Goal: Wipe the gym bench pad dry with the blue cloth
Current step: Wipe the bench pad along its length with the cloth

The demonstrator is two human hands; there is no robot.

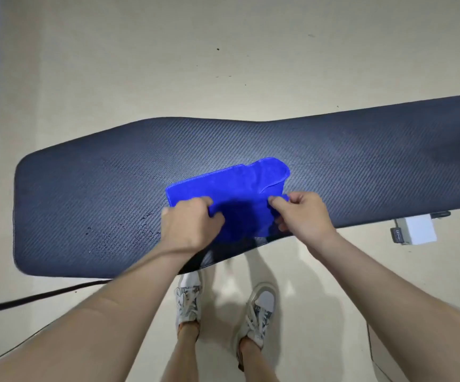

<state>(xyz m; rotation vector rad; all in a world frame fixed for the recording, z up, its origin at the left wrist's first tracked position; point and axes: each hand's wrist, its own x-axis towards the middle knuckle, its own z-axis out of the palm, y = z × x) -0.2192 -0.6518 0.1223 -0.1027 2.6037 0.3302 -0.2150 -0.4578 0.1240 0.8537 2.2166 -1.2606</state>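
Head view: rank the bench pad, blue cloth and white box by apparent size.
1. bench pad
2. blue cloth
3. white box, lower on the floor, so true size unsure

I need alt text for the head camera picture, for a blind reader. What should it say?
A person's left hand and right hand each grip a blue cloth on a dark gym bench pad. Dark specks dot the pad left of the cloth; white sneakers stand on the beige floor.

One bench pad (85, 188), one blue cloth (228, 186), two hands (193, 227) (303, 213), two sneakers (188, 299) (259, 312), one cable (30, 297)
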